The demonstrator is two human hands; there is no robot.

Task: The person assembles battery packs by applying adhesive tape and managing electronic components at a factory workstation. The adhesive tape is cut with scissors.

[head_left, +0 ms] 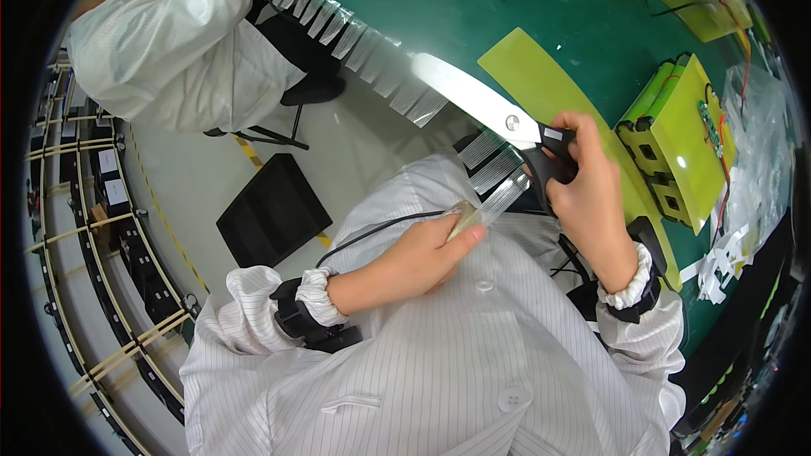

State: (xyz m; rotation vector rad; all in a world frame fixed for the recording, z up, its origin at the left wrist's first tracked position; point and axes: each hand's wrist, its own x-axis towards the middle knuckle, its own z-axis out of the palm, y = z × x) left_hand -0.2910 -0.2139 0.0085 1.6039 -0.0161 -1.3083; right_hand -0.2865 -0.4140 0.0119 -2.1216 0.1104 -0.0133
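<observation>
Beside smooth-bladed scissors point(509, 121) hang glossy clear strips point(367, 51).

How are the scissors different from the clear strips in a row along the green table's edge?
The scissors are in the right hand; the clear strips hang from the table.
The scissors have a solid, pale blade and black handles; the clear strips are see-through.
The scissors are one tool; the clear strips are many.
</observation>
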